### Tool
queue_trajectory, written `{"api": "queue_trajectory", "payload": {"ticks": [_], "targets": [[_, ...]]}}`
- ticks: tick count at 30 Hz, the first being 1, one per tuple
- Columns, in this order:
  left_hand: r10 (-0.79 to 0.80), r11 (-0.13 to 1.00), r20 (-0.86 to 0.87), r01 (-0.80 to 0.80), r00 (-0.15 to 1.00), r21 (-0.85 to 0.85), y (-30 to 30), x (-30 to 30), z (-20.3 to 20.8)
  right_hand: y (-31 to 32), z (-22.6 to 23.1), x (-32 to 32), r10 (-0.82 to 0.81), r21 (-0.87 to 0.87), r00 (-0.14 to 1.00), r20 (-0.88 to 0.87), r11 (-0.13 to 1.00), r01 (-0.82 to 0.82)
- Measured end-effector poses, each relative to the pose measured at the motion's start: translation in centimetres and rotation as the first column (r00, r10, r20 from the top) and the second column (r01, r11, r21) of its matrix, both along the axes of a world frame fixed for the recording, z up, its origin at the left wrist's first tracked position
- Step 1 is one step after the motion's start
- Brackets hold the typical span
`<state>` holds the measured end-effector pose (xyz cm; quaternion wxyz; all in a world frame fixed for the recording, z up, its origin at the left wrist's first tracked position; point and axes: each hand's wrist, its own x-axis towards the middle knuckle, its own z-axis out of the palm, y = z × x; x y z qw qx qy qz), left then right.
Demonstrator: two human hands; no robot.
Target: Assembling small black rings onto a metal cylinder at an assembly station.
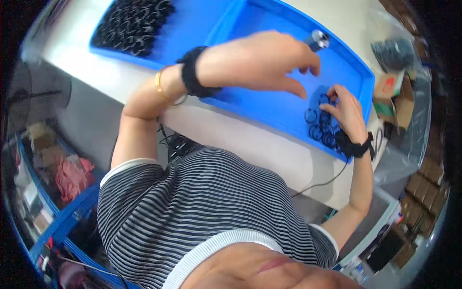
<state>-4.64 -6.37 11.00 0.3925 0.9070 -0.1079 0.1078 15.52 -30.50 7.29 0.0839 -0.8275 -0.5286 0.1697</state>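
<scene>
My left hand (260,60) reaches over the blue tray (269,108), thumb and index finger apart. A dark cylinder with a shiny metal end (320,39) sticks out past its far side and seems to be held by the other fingers, which are hidden. Lower right in the same tray, my right hand (347,113) curls its thumb and fingers around a black ring (324,99). Beneath and beside it lie several more black rings (315,131), loosely heaped near the tray's near right corner. Both wrists wear black bands.
A second blue tray (190,31) adjoins on the left, holding many black curved parts (132,26). Both trays rest on a white table (240,130). Right of them are an opened cardboard box (397,98) and a clear bag of dark parts (392,54). A cable (322,184) runs over the near edge.
</scene>
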Motion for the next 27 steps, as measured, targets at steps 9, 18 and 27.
{"api": "queue_trajectory", "payload": {"ticks": [9,18,27], "targets": [[-0.080,0.994,-0.088,0.073,0.993,-0.079,-1.0,-0.5,0.2,0.7,1.0,-0.2,-0.060,-0.042,0.978,-0.199,0.998,0.053],[-0.138,0.959,-0.098,0.108,0.986,-0.260,-1.7,0.1,-0.7,2.2,7.2,-6.0,-0.122,0.096,0.713,-0.690,0.961,0.258],[-0.292,0.816,-0.251,0.104,0.923,-0.569,-0.6,0.6,-0.6,4.1,7.5,-7.4,0.003,0.223,0.668,-0.744,0.944,0.243]]}}
